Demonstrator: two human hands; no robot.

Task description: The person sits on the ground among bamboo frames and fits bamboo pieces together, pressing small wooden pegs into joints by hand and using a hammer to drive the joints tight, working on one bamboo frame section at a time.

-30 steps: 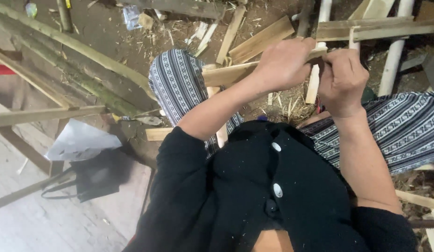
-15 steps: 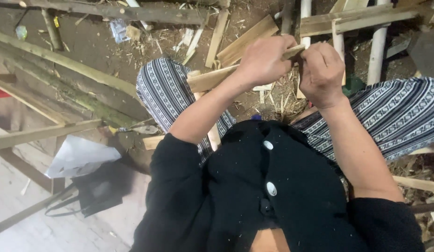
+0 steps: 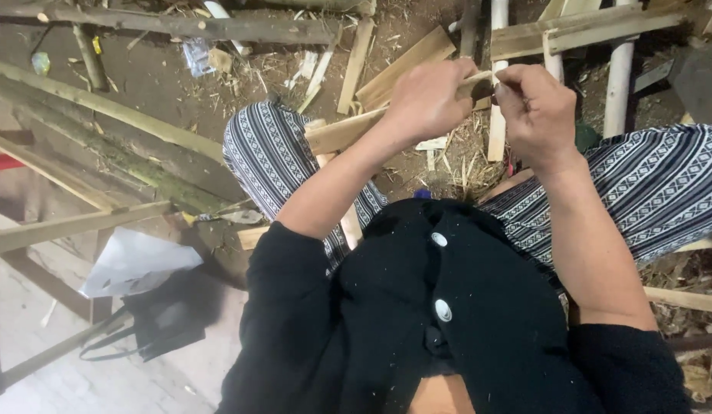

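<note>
My left hand (image 3: 426, 98) is closed around a flat split bamboo strip (image 3: 342, 132) that runs left across my patterned left knee (image 3: 268, 149). My right hand (image 3: 534, 109) is fisted close beside it at the strip's right end, gripping something small and dark that touches the strip; most of that thing is hidden in the fist. Both hands are held over the ground between my knees, above my black buttoned top (image 3: 440, 307).
Split bamboo pieces (image 3: 406, 65), shavings and long poles (image 3: 103, 107) lie on the dirt floor ahead and to the left. White poles (image 3: 620, 73) stand at the upper right. A white sheet (image 3: 134, 261) and a black bag (image 3: 160, 326) rest at lower left.
Both hands stay together on the strip, shifting slightly. The view has drifted a little; the grips are unchanged.
</note>
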